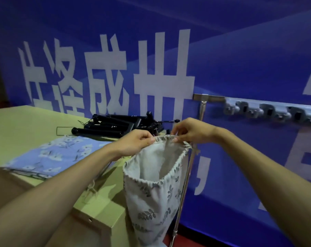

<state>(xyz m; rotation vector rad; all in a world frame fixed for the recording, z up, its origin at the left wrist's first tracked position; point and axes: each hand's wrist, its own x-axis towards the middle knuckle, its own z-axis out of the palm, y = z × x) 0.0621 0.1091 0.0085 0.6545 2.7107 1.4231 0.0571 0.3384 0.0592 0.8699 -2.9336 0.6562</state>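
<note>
A pale cloth bag with a grey leaf print hangs open-mouthed beside the table's right end, its gathered rim held up at the far side. My left hand pinches the rim at its far left. My right hand pinches the rim and a thin drawstring at the far right. The bag's inside is plain and looks empty. Its lower end runs out of view at the bottom.
A folded blue floral cloth lies on the pale green table. Black folded tripods lie at the table's back. A metal pole stands right of the bag. A blue banner wall carries a hook rail.
</note>
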